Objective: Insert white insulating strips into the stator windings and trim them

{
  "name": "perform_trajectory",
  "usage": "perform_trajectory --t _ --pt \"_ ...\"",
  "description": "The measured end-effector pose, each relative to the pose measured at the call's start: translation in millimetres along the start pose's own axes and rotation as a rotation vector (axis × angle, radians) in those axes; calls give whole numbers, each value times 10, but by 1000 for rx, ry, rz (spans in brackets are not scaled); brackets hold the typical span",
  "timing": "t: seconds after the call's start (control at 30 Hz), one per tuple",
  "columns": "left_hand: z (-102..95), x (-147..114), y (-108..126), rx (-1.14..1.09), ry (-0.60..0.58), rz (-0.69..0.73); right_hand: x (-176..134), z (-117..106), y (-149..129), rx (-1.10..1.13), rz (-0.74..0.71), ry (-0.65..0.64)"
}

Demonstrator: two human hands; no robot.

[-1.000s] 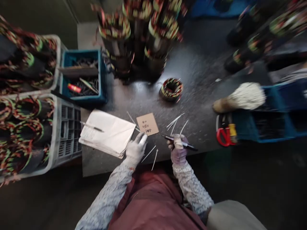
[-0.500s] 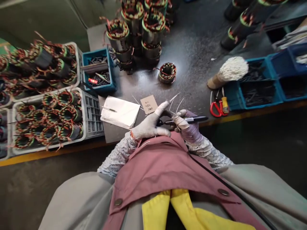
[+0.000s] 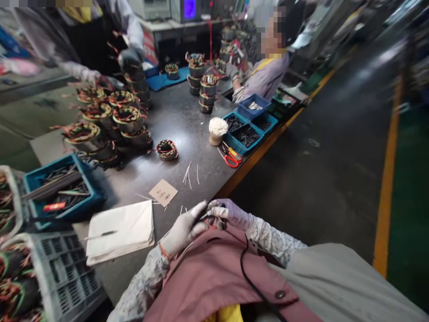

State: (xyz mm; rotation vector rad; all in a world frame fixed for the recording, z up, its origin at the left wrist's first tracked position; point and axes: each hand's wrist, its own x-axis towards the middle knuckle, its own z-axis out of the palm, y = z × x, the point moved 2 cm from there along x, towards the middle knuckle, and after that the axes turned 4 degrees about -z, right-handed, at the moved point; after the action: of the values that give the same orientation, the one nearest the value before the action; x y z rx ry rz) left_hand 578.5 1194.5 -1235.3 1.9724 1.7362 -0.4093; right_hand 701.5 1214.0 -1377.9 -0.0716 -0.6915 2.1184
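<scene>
My left hand (image 3: 182,229), in a white glove, is closed with its thumb and fingers on a small dark piece (image 3: 203,215) between the hands. My right hand (image 3: 233,213), in a purplish glove with pale wrapped fingertips, meets it there with bent fingers. Most of what the hands hold is hidden and blurred; earlier it showed as a black pen-shaped tool. A black cord (image 3: 246,264) runs down over the pink apron from beneath my right hand. Ahead lie thin white strips (image 3: 188,175), a cardboard note (image 3: 163,192) and a single wound stator (image 3: 166,150).
Stacked stators (image 3: 127,118) stand at the back left. A blue bin (image 3: 97,190), folded white cloth (image 3: 122,228) and grey crate (image 3: 67,273) lie left. Right are red-handled scissors (image 3: 231,160), a ball of white string (image 3: 217,127) and blue bins (image 3: 246,145). Two co-workers work beyond.
The view has swung up and to the right, bringing in the co-workers and the aisle. Both hands stay together at the apron; the black tool is now mostly hidden.
</scene>
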Motion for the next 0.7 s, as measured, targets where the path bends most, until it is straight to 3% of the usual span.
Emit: perform_trajectory --t 0.1,0.2,0.3,0.4,0.5,0.57,0.63,0.7 --pt "37 8 118 111 -86 45 -139 -192 39 -173 -19 -65" --pt "103 180 439 191 48 -161 -150 -224 100 -262 -190 -142" --pt "191 573 801 442 71 -372 -81 -306 223 -278 -270 -192" --pt "279 1099 979 623 -56 -366 14 -566 287 -328 -291 -180" --pt "341 1561 909 539 -69 -296 118 -958 183 -374 -306 -157" --pt "344 1760 791 321 83 -227 226 -1278 30 -420 -283 -137" --pt "294 1832 641 58 347 -167 390 -1663 -185 -509 -266 -61" --pt "192 1762 448 -133 653 -186 594 -2110 -464 -662 -280 109"
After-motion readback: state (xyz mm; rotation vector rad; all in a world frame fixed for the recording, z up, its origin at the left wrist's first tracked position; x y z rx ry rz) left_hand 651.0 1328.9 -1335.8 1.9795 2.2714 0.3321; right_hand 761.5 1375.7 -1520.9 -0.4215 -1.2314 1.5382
